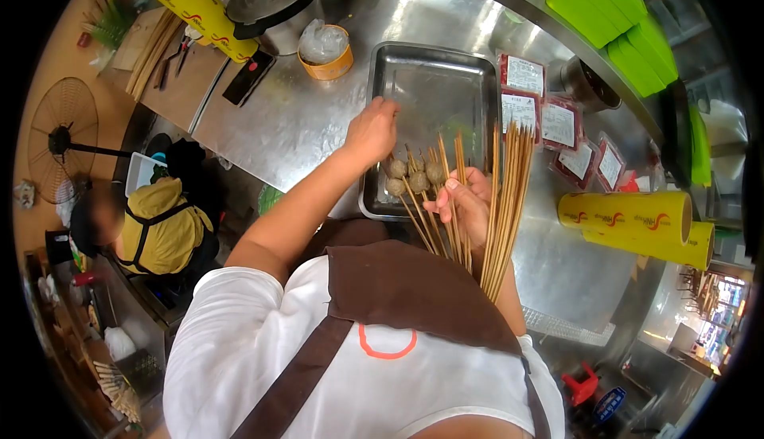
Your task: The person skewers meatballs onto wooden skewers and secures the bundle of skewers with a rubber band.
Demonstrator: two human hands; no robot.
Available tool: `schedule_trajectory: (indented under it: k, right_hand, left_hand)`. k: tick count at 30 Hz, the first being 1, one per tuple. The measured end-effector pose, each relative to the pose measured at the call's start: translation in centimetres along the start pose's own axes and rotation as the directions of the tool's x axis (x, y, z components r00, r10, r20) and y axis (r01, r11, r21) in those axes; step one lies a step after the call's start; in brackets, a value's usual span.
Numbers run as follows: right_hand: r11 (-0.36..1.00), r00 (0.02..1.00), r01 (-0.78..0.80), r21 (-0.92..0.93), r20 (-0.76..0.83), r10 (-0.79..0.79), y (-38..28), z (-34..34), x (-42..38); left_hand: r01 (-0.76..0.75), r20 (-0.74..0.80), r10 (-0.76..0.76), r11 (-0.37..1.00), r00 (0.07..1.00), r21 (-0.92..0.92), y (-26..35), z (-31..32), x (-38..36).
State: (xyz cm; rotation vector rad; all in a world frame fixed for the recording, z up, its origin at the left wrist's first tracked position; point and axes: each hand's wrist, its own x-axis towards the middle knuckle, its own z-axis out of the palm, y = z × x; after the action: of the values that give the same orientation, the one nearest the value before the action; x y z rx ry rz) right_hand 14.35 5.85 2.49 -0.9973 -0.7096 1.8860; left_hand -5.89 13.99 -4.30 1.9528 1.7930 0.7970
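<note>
Over the left part of a metal tray [446,97] my left hand [374,130] is closed, its back towards me. Whatever its fingers may hold is hidden. My right hand [468,200] is near the tray's front edge, thumb and fingers closed around thin wooden skewers [456,236]. Several greyish-brown balls [419,182], like meatballs, sit by the skewers' upper ends, between my two hands. A thicker bundle of bare skewers [509,208] stands against my right hand and forearm; how it is supported is hidden.
Red packets with white labels [559,123] lie right of the tray. Yellow rolls [625,214] are at the right. A lidded pot [274,9] and an orange tub [326,53] stand at the back left. A person in a yellow top [163,224] is at the left, near a fan [62,136].
</note>
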Motion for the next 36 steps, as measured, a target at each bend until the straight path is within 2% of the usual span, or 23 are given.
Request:
schedule_trajectory:
  k: [1, 2, 4, 5, 7, 11, 13, 14, 15, 16, 17, 18, 19, 20, 21, 22, 23, 27, 29, 30, 36]
  right_hand:
    - [1.0, 1.0, 0.001, -0.021, 0.018, -0.001, 0.1, -0.2, 0.1]
    - [1.0, 1.0, 0.002, -0.023, 0.015, -0.002, 0.2, -0.3, 0.2]
    - [1.0, 0.998, 0.01, -0.015, 0.068, -0.009, 0.3, -0.6, 0.4]
    - [1.0, 0.998, 0.011, -0.015, 0.063, -0.01, 0.3, -0.5, 0.4]
    - [1.0, 0.997, 0.003, 0.008, 0.083, -0.004, 0.3, -0.4, 0.4]
    - [0.998, 0.996, -0.007, 0.057, 0.087, 0.002, 0.5, -0.3, 0.4]
    - [0.998, 0.998, -0.012, 0.067, 0.059, 0.008, 0.5, -0.1, 0.4]
    - [0.997, 0.998, -0.006, 0.072, 0.055, 0.002, 0.4, 0.0, 0.5]
    - [0.999, 1.0, 0.001, 0.043, 0.03, -0.002, 0.3, 0.0, 0.4]
    - [1.0, 1.0, 0.005, 0.015, 0.004, -0.005, 0.3, 0.1, 0.4]
    - [1.0, 1.0, 0.009, 0.027, 0.004, -0.009, 0.5, 0.2, 0.4]
    - [1.0, 1.0, 0.017, 0.01, 0.012, -0.017, 0.6, 0.2, 0.4]
    - [1.0, 0.999, 0.026, -0.009, 0.021, -0.026, 0.7, 0.3, 0.4]
    - [1.0, 0.999, 0.027, -0.006, 0.025, -0.027, 0.7, 0.4, 0.4]
    - [0.999, 0.999, 0.027, -0.02, 0.028, -0.027, 0.7, 0.4, 0.4]
    - [0.999, 0.999, 0.028, -0.037, 0.03, -0.027, 0.6, 0.4, 0.3]
    - [0.999, 0.999, 0.03, -0.039, 0.028, -0.029, 0.5, 0.5, 0.1]
    - [0.996, 0.999, 0.034, -0.083, 0.041, -0.031, 0.3, 0.8, 0.0]
    - [0.996, 0.998, 0.038, -0.079, 0.053, -0.034, 0.3, 1.0, -0.1]
    - [0.995, 0.998, 0.046, -0.085, 0.05, -0.042, 0.3, 0.9, -0.2]
    - [0.994, 0.997, 0.062, -0.087, 0.045, -0.058, 0.1, 1.0, -0.6]
  left_hand:
    - [-0.129, 0.017, 0.128, 0.979, 0.992, 0.158, -1.2, 0.5, 0.6]
    - [-0.131, 0.017, 0.13, 0.979, 0.991, 0.155, -2.0, 1.1, 1.1]
    - [-0.326, 0.131, 0.301, 0.812, 0.945, 0.484, -3.3, 2.0, 2.2]
    - [-0.33, 0.133, 0.304, 0.813, 0.943, 0.481, -3.9, 2.3, 2.7]
    - [-0.392, 0.311, 0.253, 0.728, 0.916, 0.562, -4.6, 2.7, 3.7]
    - [-0.416, 0.405, 0.192, 0.694, 0.894, 0.588, -5.2, 2.7, 4.8]
    - [-0.39, 0.265, 0.299, 0.814, 0.917, 0.431, -5.2, 2.4, 4.9]
    - [-0.397, 0.269, 0.305, 0.811, 0.914, 0.431, -4.7, 2.2, 4.9]
    - [-0.175, 0.115, 0.169, 0.984, 0.979, 0.044, -4.1, 2.1, 4.5]
    - [0.043, 0.039, -0.031, 0.925, 0.999, -0.377, -3.0, 1.4, 4.0]
    - [0.041, 0.045, -0.026, 0.929, 0.999, -0.368, -1.8, 0.3, 3.4]
    - [0.198, 0.177, -0.108, 0.741, 0.978, -0.641, -0.5, -1.1, 2.7]
    - [0.351, 0.324, -0.139, 0.457, 0.936, -0.818, 0.5, -2.3, 2.0]
    - [0.349, 0.322, -0.141, 0.46, 0.936, -0.816, 1.1, -3.0, 1.5]
    - [0.371, 0.358, -0.097, 0.196, 0.929, -0.908, 1.7, -3.5, 1.0]
    - [0.377, 0.381, -0.043, -0.087, 0.924, -0.922, 2.3, -3.9, 0.7]
    - [0.402, 0.412, 0.019, -0.268, 0.911, -0.876, 2.8, -4.5, 0.3]
    - [0.405, 0.413, 0.002, -0.204, 0.911, -0.891, 3.2, -3.6, -0.6]
    - [0.461, 0.476, 0.034, -0.323, 0.879, -0.827, 3.3, -3.0, -0.9]
    - [0.461, 0.476, 0.034, -0.322, 0.879, -0.827, 3.4, -2.8, -1.0]
    - [0.479, 0.493, -0.012, -0.219, 0.87, -0.85, 4.7, -3.4, -1.9]
